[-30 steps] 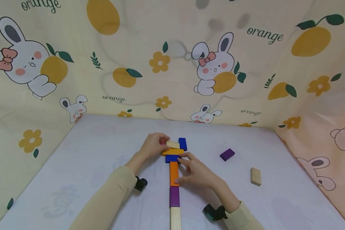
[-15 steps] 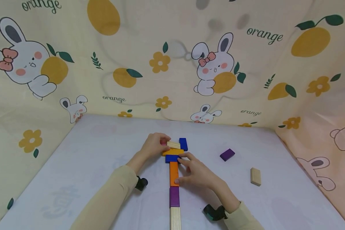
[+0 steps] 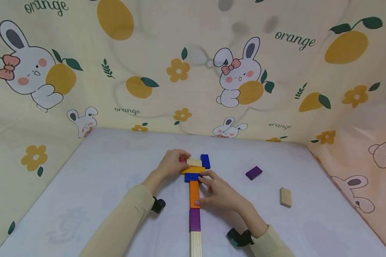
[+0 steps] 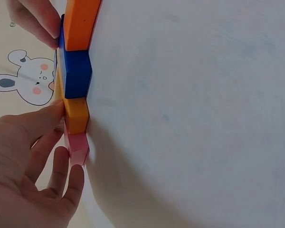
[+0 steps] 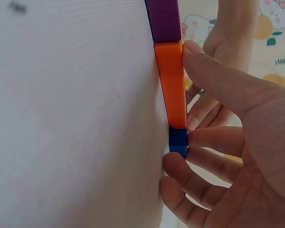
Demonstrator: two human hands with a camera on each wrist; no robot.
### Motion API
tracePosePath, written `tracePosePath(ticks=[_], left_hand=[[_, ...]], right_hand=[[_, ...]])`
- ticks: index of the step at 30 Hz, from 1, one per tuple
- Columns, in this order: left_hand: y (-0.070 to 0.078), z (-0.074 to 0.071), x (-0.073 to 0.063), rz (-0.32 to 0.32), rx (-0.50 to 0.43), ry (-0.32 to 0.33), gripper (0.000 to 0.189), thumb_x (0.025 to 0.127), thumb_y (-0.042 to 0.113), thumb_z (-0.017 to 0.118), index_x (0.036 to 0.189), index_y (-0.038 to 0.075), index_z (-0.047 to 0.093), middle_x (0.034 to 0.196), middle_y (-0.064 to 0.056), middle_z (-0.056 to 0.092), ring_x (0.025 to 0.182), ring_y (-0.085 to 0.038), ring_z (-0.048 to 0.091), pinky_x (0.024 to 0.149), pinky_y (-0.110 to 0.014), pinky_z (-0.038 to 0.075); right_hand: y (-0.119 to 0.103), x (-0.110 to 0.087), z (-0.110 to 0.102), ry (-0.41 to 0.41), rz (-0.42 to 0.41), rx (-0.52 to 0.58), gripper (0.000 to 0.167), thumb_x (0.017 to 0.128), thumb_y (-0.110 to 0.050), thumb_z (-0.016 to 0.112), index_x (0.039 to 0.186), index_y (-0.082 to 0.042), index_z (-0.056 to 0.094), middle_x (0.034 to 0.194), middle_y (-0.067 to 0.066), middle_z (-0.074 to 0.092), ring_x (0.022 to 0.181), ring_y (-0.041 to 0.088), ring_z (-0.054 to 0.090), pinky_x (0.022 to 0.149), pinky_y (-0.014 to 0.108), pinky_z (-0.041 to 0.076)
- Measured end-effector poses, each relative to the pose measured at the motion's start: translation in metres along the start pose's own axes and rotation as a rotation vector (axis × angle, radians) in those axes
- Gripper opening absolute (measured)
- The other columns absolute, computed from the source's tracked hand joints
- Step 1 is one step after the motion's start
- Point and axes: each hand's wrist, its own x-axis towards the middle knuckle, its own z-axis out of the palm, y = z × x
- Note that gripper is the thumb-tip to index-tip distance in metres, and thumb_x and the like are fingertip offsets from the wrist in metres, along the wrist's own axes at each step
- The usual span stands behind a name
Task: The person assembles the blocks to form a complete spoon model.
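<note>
In the head view, my left hand [image 3: 170,162] is at the far end of a row of blocks. Its thumb and forefinger pinch a plain wooden block [image 3: 194,162]. A pink block [image 4: 78,146] lies beside these fingers, partly hidden in the head view. My right hand [image 3: 221,192] rests along the row's right side. Its fingertips touch a blue block [image 3: 191,177] and its thumb touches an orange block [image 5: 172,85]. Between the blue and wooden blocks lies a yellow block [image 3: 193,170]. Another blue block [image 3: 205,161] stands at the wooden block's right end.
Nearer me, the row continues with a purple block [image 3: 194,219] and a long plain wooden block [image 3: 196,244]. Off to the right lie a loose purple block [image 3: 254,173] and a loose wooden block [image 3: 285,197]. A printed cloth [image 3: 193,96] rises behind the white table [image 3: 115,214].
The wooden block and the far blue block have shifted very slightly to the right beside my left fingers. Both hands stay almost where they were.
</note>
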Motion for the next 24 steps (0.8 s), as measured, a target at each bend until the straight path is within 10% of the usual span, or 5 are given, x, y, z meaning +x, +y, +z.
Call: tracePosePath(ticks=[16, 24], left_hand=[[0.0, -0.001, -0.004, 0.038, -0.038, -0.005, 0.029, 0.09, 0.006, 0.072, 0.119, 0.004, 0.07, 0.107, -0.006, 0.068, 0.094, -0.023, 0.055, 0.088, -0.034, 0.048], [0.012, -0.006, -0.045, 0.113, 0.052, -0.012, 0.051, 0.088, 0.025, 0.077, 0.133, 0.005, 0.06, 0.127, -0.011, 0.061, 0.114, -0.03, 0.052, 0.1, -0.048, 0.043]], right_hand=[[0.0, 0.001, 0.001, 0.004, 0.006, -0.003, 0.085, 0.078, -0.053, 0.079, 0.143, -0.007, 0.052, 0.147, 0.007, 0.039, 0.092, 0.015, 0.051, 0.081, 0.029, 0.051], [0.002, -0.001, -0.001, 0.007, -0.012, 0.004, 0.084, 0.078, -0.053, 0.078, 0.143, -0.006, 0.051, 0.148, 0.008, 0.038, 0.09, 0.016, 0.051, 0.078, 0.027, 0.05]])
